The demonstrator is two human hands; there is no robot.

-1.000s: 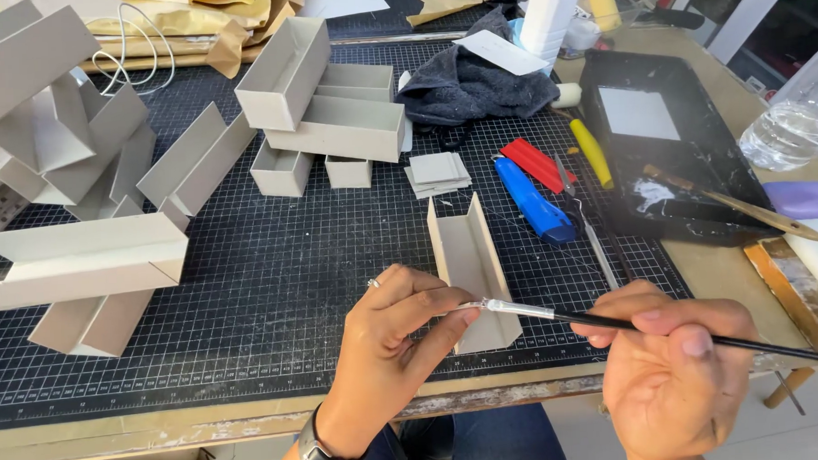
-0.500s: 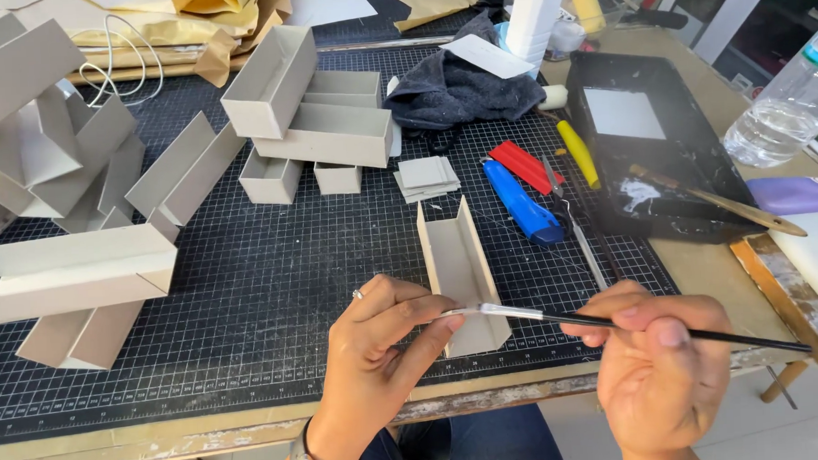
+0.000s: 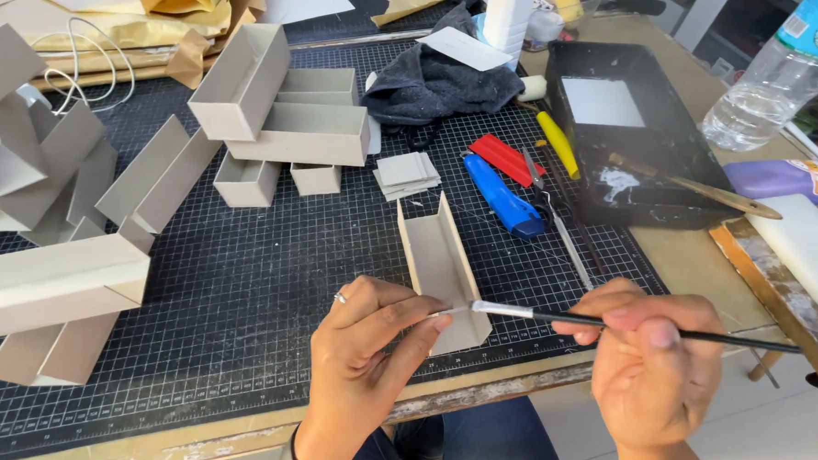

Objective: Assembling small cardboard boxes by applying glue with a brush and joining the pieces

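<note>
Pinching brush tip, left hand (image 3: 368, 351), right hand (image 3: 649, 357) gripping paintbrush (image 3: 615, 322), cardboard channel (image 3: 440, 270) at mat edge (image 3: 251, 412)

The right hand (image 3: 649, 367) grips a thin brush (image 3: 615, 320), whose tip meets the pinched fingertips of the left hand (image 3: 368, 347). Just beyond lies an open grey card channel (image 3: 438, 256) on a gridded cutting mat (image 3: 273, 263). A blue knife (image 3: 502, 195) lies near the channel.

The one camera sits on my head, looking steeply down and forward over the counter (image 3: 686, 255). My left hand (image 3: 368, 351) and right hand (image 3: 654, 366) fill the near bottom edge, close; the far clutter runs off the top.
</note>
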